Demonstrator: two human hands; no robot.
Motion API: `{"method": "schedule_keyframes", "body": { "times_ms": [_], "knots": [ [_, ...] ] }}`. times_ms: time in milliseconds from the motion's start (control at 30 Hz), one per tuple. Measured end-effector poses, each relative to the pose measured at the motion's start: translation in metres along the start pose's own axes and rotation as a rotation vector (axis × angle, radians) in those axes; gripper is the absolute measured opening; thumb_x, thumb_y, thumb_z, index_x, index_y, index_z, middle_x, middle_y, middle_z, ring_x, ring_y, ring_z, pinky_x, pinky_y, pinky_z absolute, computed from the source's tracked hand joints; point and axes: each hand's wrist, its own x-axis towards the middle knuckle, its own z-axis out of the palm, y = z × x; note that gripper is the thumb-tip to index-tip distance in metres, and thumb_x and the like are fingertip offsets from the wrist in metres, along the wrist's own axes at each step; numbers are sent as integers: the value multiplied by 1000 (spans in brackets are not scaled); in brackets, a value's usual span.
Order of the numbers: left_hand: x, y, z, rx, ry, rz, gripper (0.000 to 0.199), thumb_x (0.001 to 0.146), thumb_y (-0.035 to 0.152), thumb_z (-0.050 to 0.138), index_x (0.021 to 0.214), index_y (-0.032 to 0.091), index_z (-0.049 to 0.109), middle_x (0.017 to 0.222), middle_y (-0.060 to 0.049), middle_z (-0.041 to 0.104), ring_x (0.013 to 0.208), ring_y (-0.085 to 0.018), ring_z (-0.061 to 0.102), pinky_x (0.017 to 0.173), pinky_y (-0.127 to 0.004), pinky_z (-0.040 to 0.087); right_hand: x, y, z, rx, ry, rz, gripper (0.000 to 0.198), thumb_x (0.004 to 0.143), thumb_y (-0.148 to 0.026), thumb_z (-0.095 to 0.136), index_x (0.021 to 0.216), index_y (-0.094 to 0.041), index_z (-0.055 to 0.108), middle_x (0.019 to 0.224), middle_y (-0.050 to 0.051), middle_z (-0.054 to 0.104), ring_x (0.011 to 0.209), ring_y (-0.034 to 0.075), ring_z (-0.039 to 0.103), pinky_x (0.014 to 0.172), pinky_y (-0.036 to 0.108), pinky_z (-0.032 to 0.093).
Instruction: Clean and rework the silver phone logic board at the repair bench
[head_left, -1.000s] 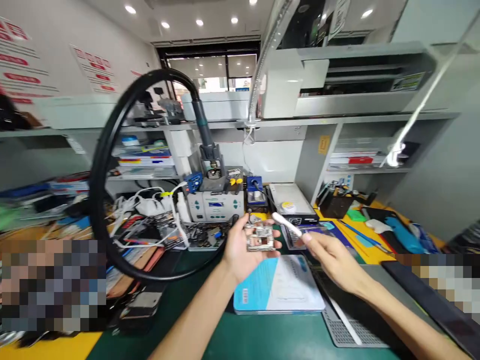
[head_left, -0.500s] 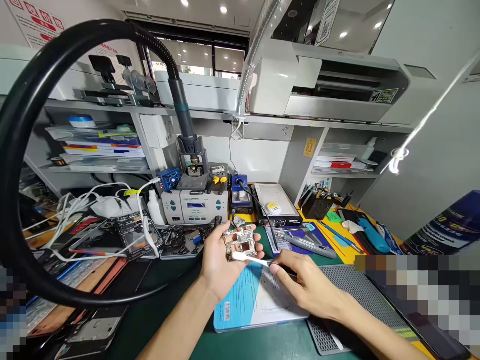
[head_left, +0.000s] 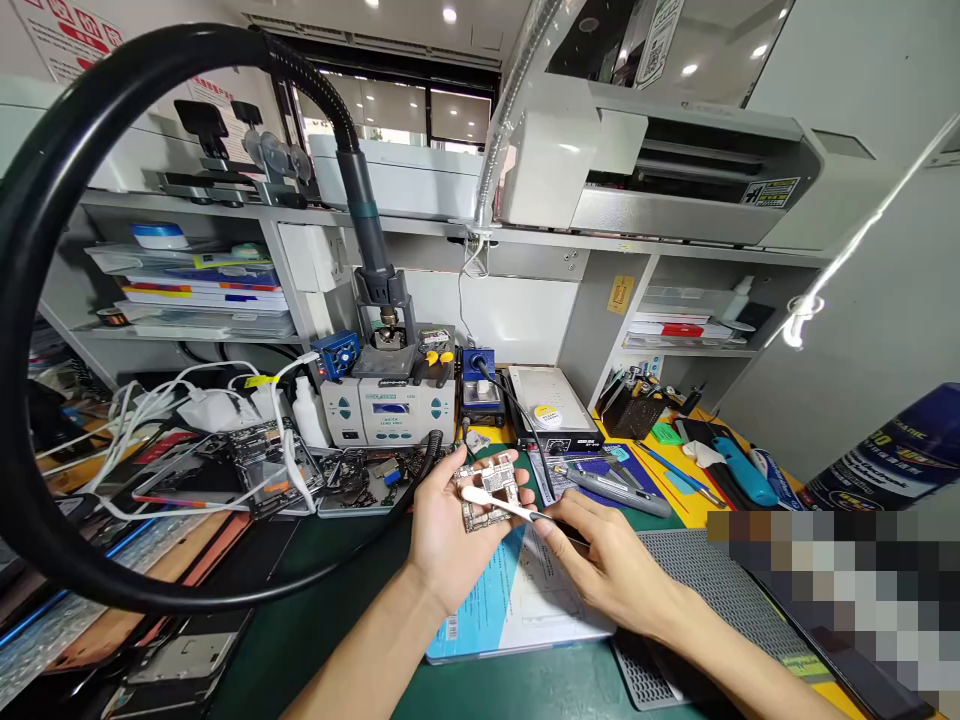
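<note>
1. Grey shelves [head_left: 525,238] run behind one table [head_left: 277,640], whose surface is green with yellow parts.
2. Two hands are at work. Palm up, the left hand [head_left: 439,535] cradles one circuit board [head_left: 496,478] across its fingers, thumb by the upper corner. Fingers closed, the right hand [head_left: 600,550] grips one white-tipped tool [head_left: 511,508]; its tip lies over the board's face, though whether it touches cannot be told.
3. Below both hands lies one blue-and-white booklet [head_left: 555,610]; its small print and barcode are unreadable.
4. One soldering station [head_left: 390,412] stands behind them, reading "LEAD FREE" beneath its one display. Beside it sit one small blue fan box [head_left: 337,355] and one white bottle [head_left: 307,412]; two yellow tips [head_left: 439,358] show on top.
5. One spray can [head_left: 892,450] stands at the right, its slanted label mostly illegible.
6. One round tin [head_left: 547,415], yellow and white, sits on a flat device [head_left: 570,440] whose marking is too small to read.
7. One wall poster [head_left: 75,40] at upper left carries large red characters, partly cut off.
</note>
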Motion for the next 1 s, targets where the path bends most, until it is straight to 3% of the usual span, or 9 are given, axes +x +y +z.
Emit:
{"method": "schedule_keyframes", "body": {
  "times_ms": [233,567,1000],
  "knots": [
    [2,2,-5,-33,-5,-21,47,91,40,50,113,1,66,94,-23,71,83,-33,69,82,-52,53,0,-3,-4,-27,-60,-59,30,102,-34,39,92,-18,63,80,5,60,74,18,53,70,32,41],
    [2,6,-1,-6,126,12,45,90,37,53,112,0,66,95,-24,72,84,-34,71,77,-52,57,-1,-4,-6,-59,-100,-65,32,102,-35,39,81,-18,58,77,3,57,70,16,52,65,30,38],
    [0,9,4,-41,192,37,37,91,33,52,106,2,67,89,-21,72,75,-30,71,76,-51,58,-2,-3,-7,-81,-100,-93,32,101,-35,40,89,-17,63,79,5,59,70,17,55,67,31,41]
  ]
}}
